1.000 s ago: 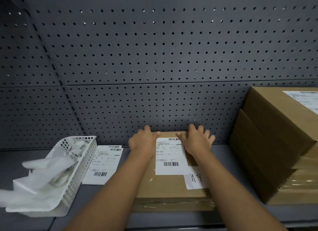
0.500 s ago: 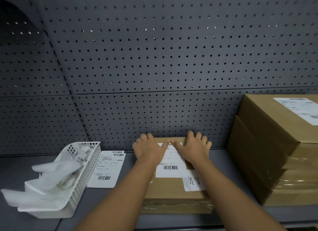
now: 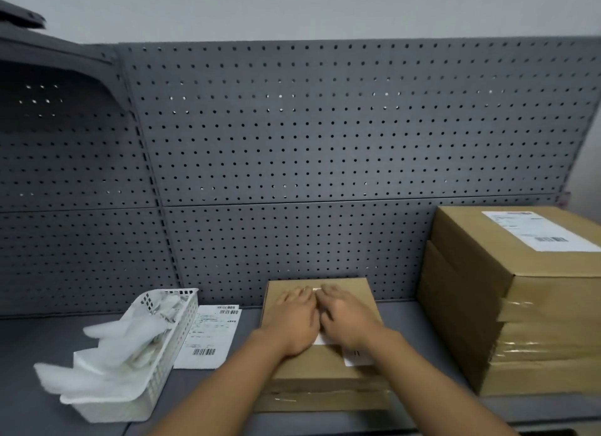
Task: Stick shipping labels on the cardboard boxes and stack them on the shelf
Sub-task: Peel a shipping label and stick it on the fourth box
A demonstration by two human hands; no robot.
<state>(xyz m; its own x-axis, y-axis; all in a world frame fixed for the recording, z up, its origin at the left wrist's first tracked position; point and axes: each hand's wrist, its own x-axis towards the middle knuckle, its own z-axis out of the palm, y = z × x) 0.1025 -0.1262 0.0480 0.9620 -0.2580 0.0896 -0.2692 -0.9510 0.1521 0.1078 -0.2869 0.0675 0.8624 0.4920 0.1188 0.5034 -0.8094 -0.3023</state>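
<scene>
A flat cardboard box point(image 3: 320, 375) lies on the grey shelf point(image 3: 39, 344) in the middle. My left hand point(image 3: 294, 320) and my right hand point(image 3: 346, 318) lie palm down side by side on its top, fingers flat. They cover most of a white shipping label point(image 3: 320, 339), of which only a corner shows between the wrists. A small white sticker point(image 3: 357, 357) with handwriting peeks out under my right wrist. At the right stands a stack of larger cardboard boxes point(image 3: 527, 309), and the top one bears a label point(image 3: 533, 229).
A white plastic basket point(image 3: 156, 367) holding crumpled white backing sheets stands at the left. Loose shipping labels point(image 3: 208, 336) lie flat between the basket and the middle box. A grey pegboard point(image 3: 292, 143) closes the back of the shelf.
Both hands have slid together toward the middle of the label and now hide most of it. The view has tilted up, showing the pegboard's top edge and the wall.
</scene>
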